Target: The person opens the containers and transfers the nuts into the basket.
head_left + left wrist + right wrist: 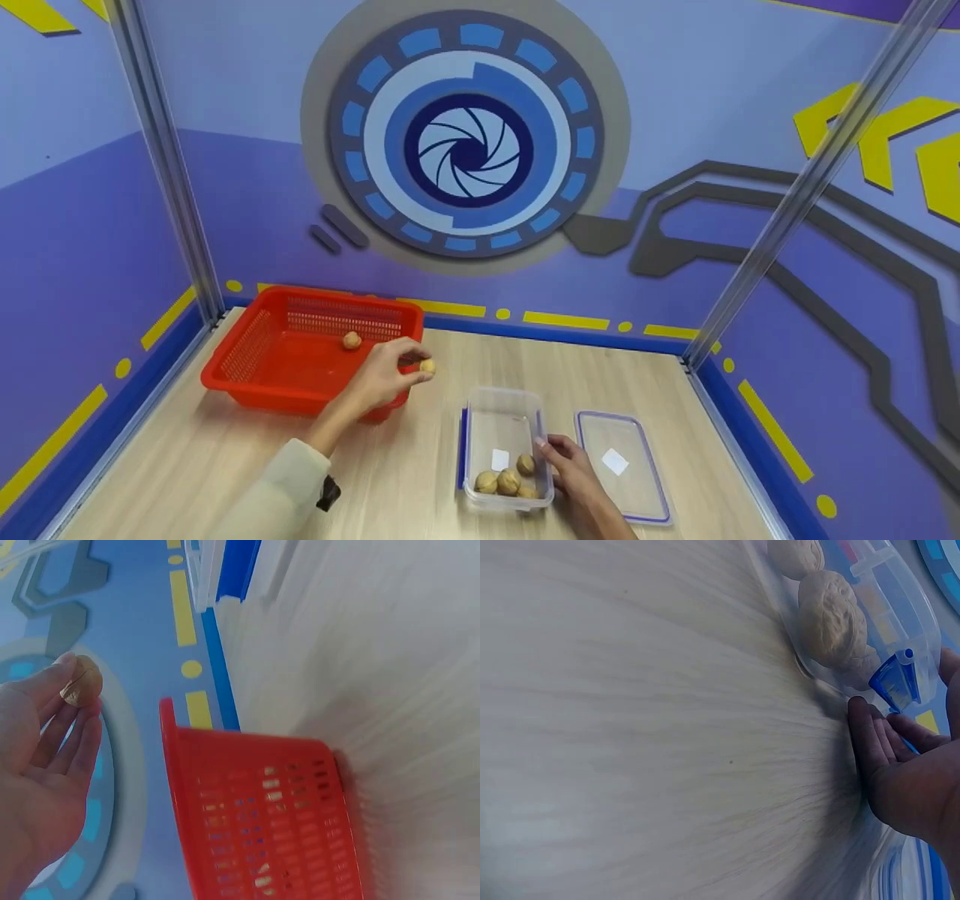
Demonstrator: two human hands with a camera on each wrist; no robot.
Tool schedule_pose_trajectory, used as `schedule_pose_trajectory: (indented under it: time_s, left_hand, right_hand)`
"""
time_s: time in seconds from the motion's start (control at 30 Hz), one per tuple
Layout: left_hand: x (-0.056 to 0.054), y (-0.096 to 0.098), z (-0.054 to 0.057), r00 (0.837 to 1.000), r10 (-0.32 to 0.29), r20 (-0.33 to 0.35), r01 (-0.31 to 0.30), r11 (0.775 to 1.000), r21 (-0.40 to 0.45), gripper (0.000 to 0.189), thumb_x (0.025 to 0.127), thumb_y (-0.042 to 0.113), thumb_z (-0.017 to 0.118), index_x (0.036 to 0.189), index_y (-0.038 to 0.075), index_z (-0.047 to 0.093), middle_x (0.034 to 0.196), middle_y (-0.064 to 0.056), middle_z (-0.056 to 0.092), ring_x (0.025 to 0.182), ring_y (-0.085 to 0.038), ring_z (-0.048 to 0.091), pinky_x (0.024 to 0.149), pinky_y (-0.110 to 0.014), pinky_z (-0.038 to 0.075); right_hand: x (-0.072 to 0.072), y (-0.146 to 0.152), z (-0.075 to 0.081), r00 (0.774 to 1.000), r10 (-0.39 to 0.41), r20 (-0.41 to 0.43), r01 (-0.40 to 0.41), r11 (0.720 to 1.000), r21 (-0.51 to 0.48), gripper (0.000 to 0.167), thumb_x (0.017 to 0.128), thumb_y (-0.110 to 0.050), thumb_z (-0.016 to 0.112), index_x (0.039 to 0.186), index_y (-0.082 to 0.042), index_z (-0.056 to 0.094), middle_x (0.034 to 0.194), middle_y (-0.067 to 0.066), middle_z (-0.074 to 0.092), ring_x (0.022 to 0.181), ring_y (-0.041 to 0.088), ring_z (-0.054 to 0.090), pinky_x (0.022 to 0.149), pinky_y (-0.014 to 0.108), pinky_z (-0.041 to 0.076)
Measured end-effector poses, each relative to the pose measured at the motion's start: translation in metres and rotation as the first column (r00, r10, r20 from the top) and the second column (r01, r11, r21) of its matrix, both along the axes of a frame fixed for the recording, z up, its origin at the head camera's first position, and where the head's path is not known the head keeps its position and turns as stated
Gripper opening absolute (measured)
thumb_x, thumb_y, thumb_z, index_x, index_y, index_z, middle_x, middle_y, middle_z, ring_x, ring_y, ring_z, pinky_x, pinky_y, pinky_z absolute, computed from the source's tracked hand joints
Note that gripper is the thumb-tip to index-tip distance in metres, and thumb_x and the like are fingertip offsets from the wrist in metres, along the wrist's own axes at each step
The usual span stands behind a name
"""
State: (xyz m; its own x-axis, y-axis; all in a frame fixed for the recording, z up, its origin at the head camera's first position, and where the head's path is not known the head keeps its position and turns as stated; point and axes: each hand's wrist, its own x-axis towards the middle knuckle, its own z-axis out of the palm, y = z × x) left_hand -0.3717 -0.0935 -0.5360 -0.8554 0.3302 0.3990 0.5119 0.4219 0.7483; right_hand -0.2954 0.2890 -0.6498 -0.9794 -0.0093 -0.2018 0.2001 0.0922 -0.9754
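Note:
Between thumb and fingertips, my left hand [382, 375] pinches a walnut [427, 366], held just past the right rim of a red plastic basket [300, 401]. The left wrist view shows that walnut [82, 681] up close, clear of the basket. One more walnut [352, 340] lies inside the basket. My right hand [576, 476] grips the right side of a clear plastic food container [510, 401], thumb at the rim and fingers along the outer wall. Several walnuts [508, 481] sit at the container's near end; the right wrist view shows some of these walnuts [832, 619] through the wall.
A clear lid [637, 480] with a blue seal lies flat on the wooden table [420, 465], right of the container. A blue clip flap [463, 450] hangs along the container's left side. Printed panels and metal posts [817, 180] enclose the table.

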Motion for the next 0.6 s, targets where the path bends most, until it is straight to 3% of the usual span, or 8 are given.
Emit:
schedule_pose_trajectory:
  time_s: [0.3,0.6]
  left_hand:
    - [-0.009,-0.023,-0.004,0.99,0.101,0.095,-0.104,0.994,0.023,0.03,0.092,0.011,0.084,0.12,0.007,0.074,0.116,-0.004,0.071,0.112,-0.025,0.068,0.104,-0.046,0.055]
    - [-0.015,-0.035,-0.028,0.965,0.221,0.143,-0.223,0.975,0.003,0.031,0.092,0.007,0.083,0.121,0.005,0.074,0.117,-0.006,0.072,0.111,-0.027,0.069,0.102,-0.046,0.057]
  right_hand:
    - [0.002,0.002,-0.001,1.0,-0.024,-0.001,0.024,1.0,0.002,0.062,0.104,-0.041,0.069,0.14,0.006,0.053,0.131,0.017,0.062,0.118,0.027,0.061,0.095,0.044,0.056]
    - [0.001,0.0,-0.002,1.0,-0.009,-0.023,0.009,1.0,-0.002,0.06,0.102,-0.041,0.071,0.136,0.006,0.056,0.128,0.016,0.064,0.115,0.025,0.062,0.093,0.041,0.056]
